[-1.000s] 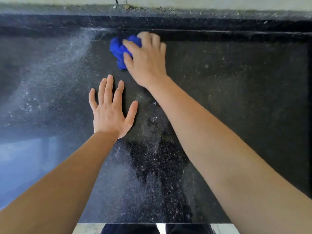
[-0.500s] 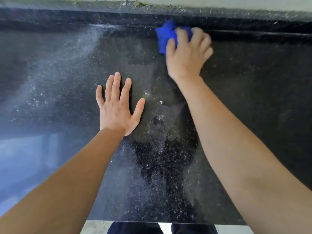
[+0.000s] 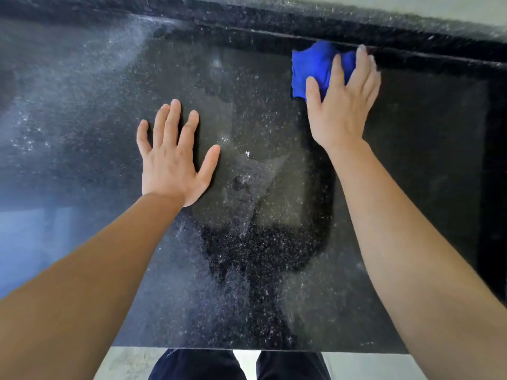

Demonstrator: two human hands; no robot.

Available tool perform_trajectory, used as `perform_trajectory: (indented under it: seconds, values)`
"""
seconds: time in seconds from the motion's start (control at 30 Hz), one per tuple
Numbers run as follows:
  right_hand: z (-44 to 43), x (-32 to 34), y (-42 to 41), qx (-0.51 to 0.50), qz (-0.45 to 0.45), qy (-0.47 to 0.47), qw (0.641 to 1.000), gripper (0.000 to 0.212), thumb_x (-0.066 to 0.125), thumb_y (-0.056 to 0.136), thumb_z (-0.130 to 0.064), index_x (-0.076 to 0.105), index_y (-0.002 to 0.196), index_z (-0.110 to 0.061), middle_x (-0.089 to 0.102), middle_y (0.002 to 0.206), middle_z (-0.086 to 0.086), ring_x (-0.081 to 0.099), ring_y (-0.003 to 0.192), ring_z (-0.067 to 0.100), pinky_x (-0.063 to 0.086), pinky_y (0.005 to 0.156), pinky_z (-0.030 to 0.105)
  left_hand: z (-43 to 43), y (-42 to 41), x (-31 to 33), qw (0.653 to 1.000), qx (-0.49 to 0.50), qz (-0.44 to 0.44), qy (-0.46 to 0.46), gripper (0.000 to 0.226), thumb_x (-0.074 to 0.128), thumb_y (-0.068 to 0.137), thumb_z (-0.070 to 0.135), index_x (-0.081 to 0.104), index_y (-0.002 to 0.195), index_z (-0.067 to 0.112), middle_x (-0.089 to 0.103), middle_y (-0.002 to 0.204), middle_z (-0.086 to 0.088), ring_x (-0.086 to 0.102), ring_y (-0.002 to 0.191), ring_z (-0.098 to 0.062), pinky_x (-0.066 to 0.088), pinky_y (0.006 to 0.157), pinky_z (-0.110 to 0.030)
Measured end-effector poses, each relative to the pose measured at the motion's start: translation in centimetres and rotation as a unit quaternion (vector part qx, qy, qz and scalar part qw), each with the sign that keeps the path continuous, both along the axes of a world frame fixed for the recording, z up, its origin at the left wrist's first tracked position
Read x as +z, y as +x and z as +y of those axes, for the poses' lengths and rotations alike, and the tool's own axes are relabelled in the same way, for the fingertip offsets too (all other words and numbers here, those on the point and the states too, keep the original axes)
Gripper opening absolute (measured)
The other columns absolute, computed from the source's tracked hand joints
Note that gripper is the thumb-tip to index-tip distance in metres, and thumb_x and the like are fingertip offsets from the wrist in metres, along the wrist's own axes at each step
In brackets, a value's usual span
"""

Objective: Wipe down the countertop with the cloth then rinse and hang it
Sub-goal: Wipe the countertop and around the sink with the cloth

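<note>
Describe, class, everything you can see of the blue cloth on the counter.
The blue cloth is vivid royal blue, a soft-looking fabric, bunched and creased rather than spread flat. It lies on the dark speckled countertop at its far side, right against the raised back ledge. The right hand presses on it with straight fingers and thumb, hiding its near right part. Whether it is wet cannot be told.

The right hand covers part of the cloth.

A kitchen, likely in a home: a speckled black granite countertop against a wall.
</note>
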State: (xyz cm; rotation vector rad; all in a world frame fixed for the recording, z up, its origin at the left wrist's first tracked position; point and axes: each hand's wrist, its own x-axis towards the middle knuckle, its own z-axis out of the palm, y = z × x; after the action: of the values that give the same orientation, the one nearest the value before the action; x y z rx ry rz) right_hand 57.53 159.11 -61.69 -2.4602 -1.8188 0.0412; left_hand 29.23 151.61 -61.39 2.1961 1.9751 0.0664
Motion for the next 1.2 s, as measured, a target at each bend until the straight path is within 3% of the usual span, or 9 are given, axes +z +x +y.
perform_trajectory:
  seconds: [0.2, 0.4, 0.57, 0.67, 0.87, 0.97, 1.07, 1.13, 1.2]
  values:
    - [-5.3, 0.3, -5.5, 0.144, 0.051, 0.028, 0.988, 0.053, 0.031, 0.103, -0.050, 0.039, 0.151, -0.028, 0.040, 0.153, 0.010, 0.033, 0.142, 0.033, 0.015, 0.120, 0.051, 0.0, 0.0, -0.1, 1.000, 0.002, -0.006, 0.006, 0.072, 0.024, 0.097, 0.063, 0.031, 0.152, 0.016, 0.015, 0.164, -0.011, 0.008, 0.152, -0.027, 0.004, 0.121, -0.056]
    - [-13.5, 1.6, -1.4, 0.377, 0.056, -0.050, 0.923, 0.044, 0.039, 0.105, -0.044, 0.044, 0.148, -0.036, 0.037, 0.155, 0.008, 0.035, 0.138, 0.033, 0.023, 0.112, 0.047, 0.0, -0.2, -0.3, 1.000, -0.002, -0.002, 0.008, 0.075, 0.024, 0.096, 0.065, 0.030, 0.152, 0.016, 0.015, 0.164, -0.012, 0.008, 0.152, -0.028, 0.005, 0.120, -0.057]
    - [-3.5, 0.6, -1.6, 0.125, 0.060, -0.026, 0.990, 0.049, 0.032, 0.102, -0.054, 0.034, 0.150, -0.046, 0.027, 0.159, 0.005, 0.025, 0.143, 0.029, 0.016, 0.112, 0.050, 0.0, 0.0, -0.2, 1.000, -0.010, 0.016, 0.001, 0.081, 0.021, 0.094, 0.072, 0.026, 0.153, 0.018, 0.013, 0.165, -0.011, 0.006, 0.152, -0.027, 0.003, 0.121, -0.057]
    - [-0.9, 0.3, -4.0, 0.016, 0.084, -0.055, 0.995, 0.049, 0.025, 0.103, -0.050, 0.025, 0.152, -0.047, 0.017, 0.161, 0.004, 0.015, 0.146, 0.027, 0.014, 0.114, 0.057, 0.0, -0.1, -0.1, 1.000, -0.010, 0.017, -0.002, 0.083, 0.018, 0.093, 0.074, 0.025, 0.154, 0.019, 0.011, 0.165, -0.010, 0.004, 0.152, -0.027, 0.002, 0.121, -0.056]
    - [-18.3, 1.4, -8.2, 0.198, 0.068, -0.030, 0.977, 0.043, 0.038, 0.102, -0.046, 0.044, 0.145, -0.042, 0.037, 0.152, 0.006, 0.035, 0.136, 0.031, 0.030, 0.102, 0.050, -0.1, -0.5, 0.4, 0.999, -0.011, -0.039, -0.020, 0.083, 0.017, 0.091, 0.074, 0.027, 0.155, 0.021, 0.011, 0.165, -0.009, 0.003, 0.153, -0.025, -0.004, 0.121, -0.056]
    - [-28.2, 2.3, -7.8, 0.345, 0.093, -0.076, 0.931, 0.041, 0.045, 0.101, -0.044, 0.050, 0.142, -0.040, 0.041, 0.151, 0.007, 0.039, 0.136, 0.033, 0.029, 0.106, 0.052, -0.9, -1.6, 1.1, 0.993, -0.019, -0.114, -0.020, 0.077, 0.019, 0.093, 0.069, 0.028, 0.154, 0.023, 0.008, 0.166, -0.010, 0.001, 0.153, -0.026, -0.010, 0.119, -0.058]
    - [-28.8, 2.4, -5.1, 0.465, 0.087, -0.111, 0.874, 0.041, 0.047, 0.101, -0.047, 0.050, 0.142, -0.042, 0.041, 0.151, 0.005, 0.039, 0.137, 0.030, 0.026, 0.111, 0.052, -4.1, -3.8, 1.4, 0.994, -0.029, -0.105, 0.015, 0.067, 0.025, 0.099, 0.060, 0.032, 0.152, 0.020, 0.011, 0.165, -0.011, 0.004, 0.153, -0.028, -0.007, 0.119, -0.058]
    - [-24.9, 1.8, -4.7, 0.419, 0.081, -0.088, 0.900, 0.042, 0.044, 0.101, -0.050, 0.050, 0.142, -0.042, 0.042, 0.151, 0.006, 0.038, 0.137, 0.030, 0.026, 0.109, 0.051, -7.4, -5.4, 1.2, 0.996, -0.032, -0.078, 0.038, 0.065, 0.030, 0.100, 0.055, 0.034, 0.151, 0.016, 0.017, 0.163, -0.013, 0.011, 0.152, -0.029, -0.001, 0.119, -0.060]
    - [-19.0, 1.5, -5.4, 0.259, 0.082, -0.042, 0.961, 0.045, 0.040, 0.100, -0.053, 0.046, 0.144, -0.045, 0.037, 0.153, 0.005, 0.032, 0.139, 0.029, 0.024, 0.109, 0.051, -10.8, -6.6, 0.9, 0.997, -0.028, -0.062, 0.035, 0.065, 0.032, 0.101, 0.053, 0.033, 0.151, 0.012, 0.019, 0.163, -0.015, 0.013, 0.151, -0.031, 0.001, 0.119, -0.061]
